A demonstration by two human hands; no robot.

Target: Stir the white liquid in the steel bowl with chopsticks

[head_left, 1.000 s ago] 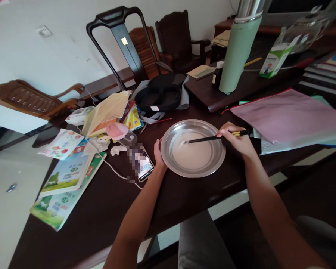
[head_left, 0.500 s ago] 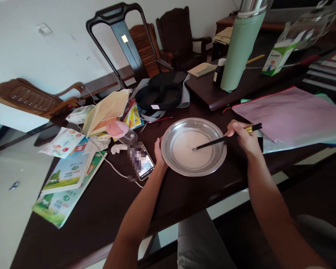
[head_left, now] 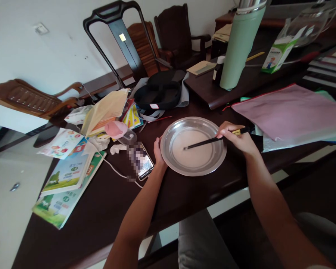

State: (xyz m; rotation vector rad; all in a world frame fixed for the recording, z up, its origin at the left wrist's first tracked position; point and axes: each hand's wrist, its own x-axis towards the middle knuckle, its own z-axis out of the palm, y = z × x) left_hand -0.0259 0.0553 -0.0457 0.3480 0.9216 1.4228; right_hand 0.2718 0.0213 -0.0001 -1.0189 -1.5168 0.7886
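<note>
A round metal dish (head_left: 220, 157) sits on the dark wooden table (head_left: 114, 201), holding a thin whitish liquid. My right hand (head_left: 236, 140) is closed round a pair of black chopsticks (head_left: 204, 142) whose tips dip into the liquid left of the dish's middle. My left hand (head_left: 158, 153) rests against the dish's left rim, fingers curled on its edge.
A phone (head_left: 142, 164) with a white cable lies just left of the dish. Books (head_left: 65, 179), papers and a pink item crowd the table's left. A black pouch (head_left: 159, 91), a green flask (head_left: 238, 48) and a pink folder (head_left: 285, 110) lie behind and right. Wooden chairs stand beyond.
The chopstick tips have swept across the liquid, from the left to the middle and back to the left. My right hand shifted with them; my left hand stayed on the rim.
</note>
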